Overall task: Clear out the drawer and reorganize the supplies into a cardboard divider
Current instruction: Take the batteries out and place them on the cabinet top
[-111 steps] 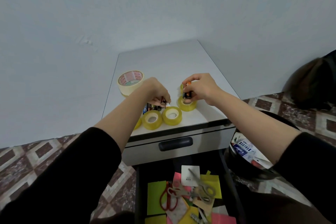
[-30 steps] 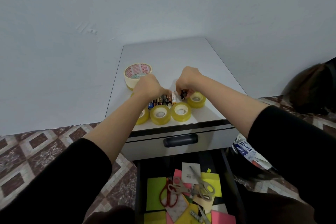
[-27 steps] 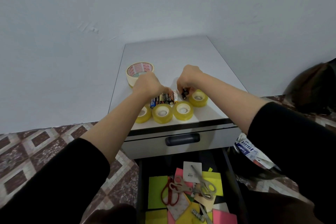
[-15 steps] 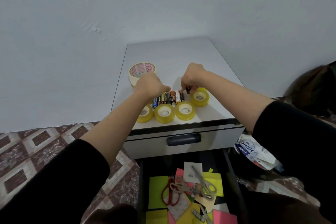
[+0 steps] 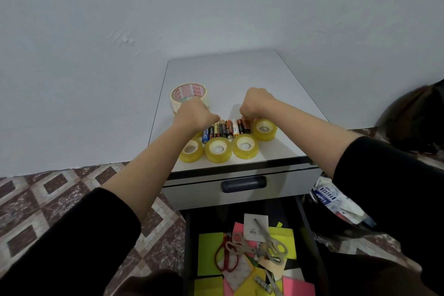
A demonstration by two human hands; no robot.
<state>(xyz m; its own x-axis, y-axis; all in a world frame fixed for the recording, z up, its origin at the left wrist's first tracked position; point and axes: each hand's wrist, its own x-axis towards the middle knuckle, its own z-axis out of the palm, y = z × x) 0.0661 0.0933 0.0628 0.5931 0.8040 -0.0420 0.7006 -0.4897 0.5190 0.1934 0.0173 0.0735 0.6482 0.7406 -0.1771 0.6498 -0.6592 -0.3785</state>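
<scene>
While open, drawer (image 5: 187, 238) of scissors (image 5: 274, 249) and coloured paper (image 5: 208, 258)

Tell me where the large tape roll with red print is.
In the head view, the large tape roll lies flat on the cabinet top, near its left edge, just behind the left hand and beyond the row of batteries.

One wide-angle view from my head, facing forward and down: cabinet top (image 5: 242, 72) close ahead, open drawer (image 5: 211, 214) directly below, wall (image 5: 216, 7) filling the upper half.
</scene>
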